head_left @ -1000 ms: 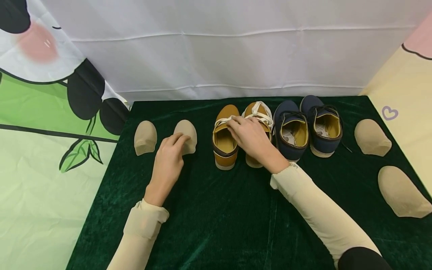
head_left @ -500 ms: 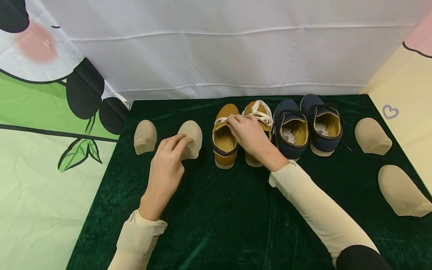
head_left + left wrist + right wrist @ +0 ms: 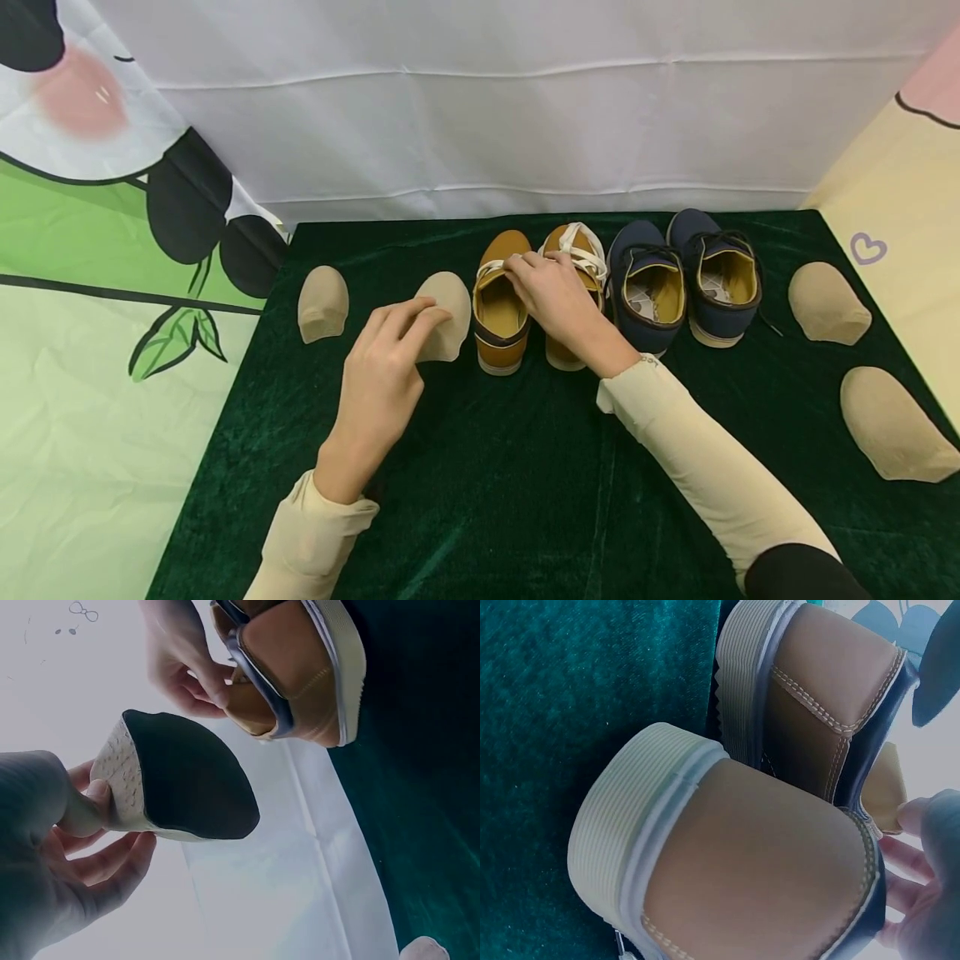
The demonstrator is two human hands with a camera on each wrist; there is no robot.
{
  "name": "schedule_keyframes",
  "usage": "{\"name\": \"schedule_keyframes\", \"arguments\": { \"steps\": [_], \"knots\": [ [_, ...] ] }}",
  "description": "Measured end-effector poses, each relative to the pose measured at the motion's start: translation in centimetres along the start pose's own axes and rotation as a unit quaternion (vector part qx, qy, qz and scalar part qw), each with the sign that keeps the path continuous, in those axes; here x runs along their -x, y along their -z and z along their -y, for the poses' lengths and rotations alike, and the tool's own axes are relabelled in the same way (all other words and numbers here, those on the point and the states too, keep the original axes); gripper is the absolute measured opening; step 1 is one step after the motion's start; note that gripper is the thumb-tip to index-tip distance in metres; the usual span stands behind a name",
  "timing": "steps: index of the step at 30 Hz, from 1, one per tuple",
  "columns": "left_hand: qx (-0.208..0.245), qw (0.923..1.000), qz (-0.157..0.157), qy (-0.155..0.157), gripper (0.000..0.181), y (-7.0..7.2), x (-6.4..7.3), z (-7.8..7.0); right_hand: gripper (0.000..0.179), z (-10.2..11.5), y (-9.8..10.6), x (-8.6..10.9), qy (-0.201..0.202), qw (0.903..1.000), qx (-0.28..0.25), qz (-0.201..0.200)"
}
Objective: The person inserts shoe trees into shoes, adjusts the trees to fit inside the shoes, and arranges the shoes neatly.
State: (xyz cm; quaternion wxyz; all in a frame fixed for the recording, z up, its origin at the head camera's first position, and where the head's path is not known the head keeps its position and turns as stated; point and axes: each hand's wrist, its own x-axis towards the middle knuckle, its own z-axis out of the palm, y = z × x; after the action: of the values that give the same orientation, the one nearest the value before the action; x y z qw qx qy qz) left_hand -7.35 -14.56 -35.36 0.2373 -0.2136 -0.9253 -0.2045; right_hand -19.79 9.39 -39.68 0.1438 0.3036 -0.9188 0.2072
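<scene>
My left hand (image 3: pixel 378 379) holds a beige shoe insert (image 3: pixel 450 321), rounded like a toe, by its blunt end. In the left wrist view, the thumb and fingers pinch the rough end of this insert (image 3: pixel 195 776), its flat dark underside showing. It hangs just left of the left brown shoe (image 3: pixel 501 360). My right hand (image 3: pixel 558 300) reaches over the right brown shoe (image 3: pixel 564 357), covering part of it. With thumb and fingers it pinches the tan tongue (image 3: pixel 883 791) of the left brown shoe, at that shoe's opening. White laces (image 3: pixel 585 250) lie across the right brown shoe.
Two navy shoes (image 3: pixel 651 329) with dark laces stand right of the brown pair. Another beige insert (image 3: pixel 322 304) lies at the left, and two more beige inserts (image 3: pixel 828 304) lie at the right edge. Dark green cloth (image 3: pixel 487 500) covers the table. A white sheet (image 3: pixel 487 125) hangs behind.
My left hand has lifted the insert from the cloth and carried it right, towards the left brown shoe. The right hand has stayed at that shoe's opening.
</scene>
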Motion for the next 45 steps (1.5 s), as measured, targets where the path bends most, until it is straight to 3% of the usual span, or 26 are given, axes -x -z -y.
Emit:
{"name": "schedule_keyframes", "arguments": {
  "steps": [7,26,45],
  "knots": [
    [0.0,0.9998,0.004,-0.021,0.058,0.0,-0.3,-1.1,0.019,-0.1,0.0,-0.1,-0.006,0.9999,-0.006,-0.005],
    [0.018,0.9981,0.031,-0.051,0.063,-0.9,-0.6,-2.4,0.021,-0.5,-0.1,-0.2,0.0,0.9995,-0.03,-0.013],
    [0.027,0.9965,0.052,-0.06,0.063,-2.8,-1.8,-2.1,0.022,-0.5,0.1,-0.1,-0.009,0.9992,-0.039,-0.002]
  ]
}}
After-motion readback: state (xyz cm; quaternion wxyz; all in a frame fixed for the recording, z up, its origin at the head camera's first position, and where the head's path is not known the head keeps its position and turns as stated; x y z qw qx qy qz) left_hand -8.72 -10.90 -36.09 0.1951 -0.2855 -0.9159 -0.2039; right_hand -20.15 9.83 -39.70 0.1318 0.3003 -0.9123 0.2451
